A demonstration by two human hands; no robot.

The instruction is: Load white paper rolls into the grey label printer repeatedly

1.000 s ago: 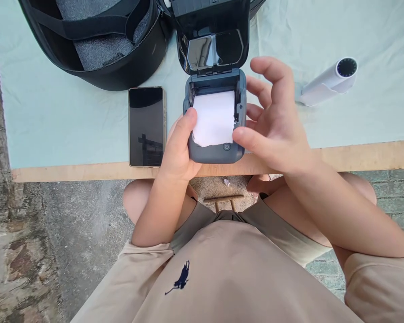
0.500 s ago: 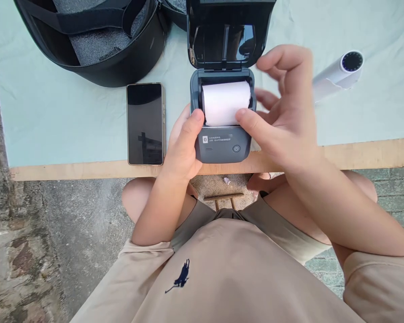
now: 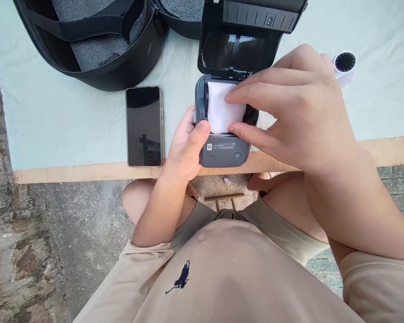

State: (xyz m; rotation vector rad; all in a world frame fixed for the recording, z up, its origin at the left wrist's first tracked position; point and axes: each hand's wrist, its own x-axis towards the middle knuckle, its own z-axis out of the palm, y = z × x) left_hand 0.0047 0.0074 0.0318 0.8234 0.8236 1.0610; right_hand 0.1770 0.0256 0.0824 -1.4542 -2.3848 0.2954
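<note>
"handling the white paper (image 3: 218,112) well: what is that asking?"

"probably, the left hand (image 3: 186,150) should be keeping the dark printer (image 3: 222,157) steady while the right hand (image 3: 301,103) is pressing lightly, so nothing is creasing."

"how are they holding?"

"the left hand is gripping the printer's left side, thumb just beside the paper. the right hand's thumb and forefinger are standing apart, tips touching the paper; fingers are hiding one corner, so i can't tell whether they're pinching it."

"and the paper?"

"it's sitting inside the open printer, under the right hand's tips, the raised lid (image 3: 234,51) standing behind."
</note>
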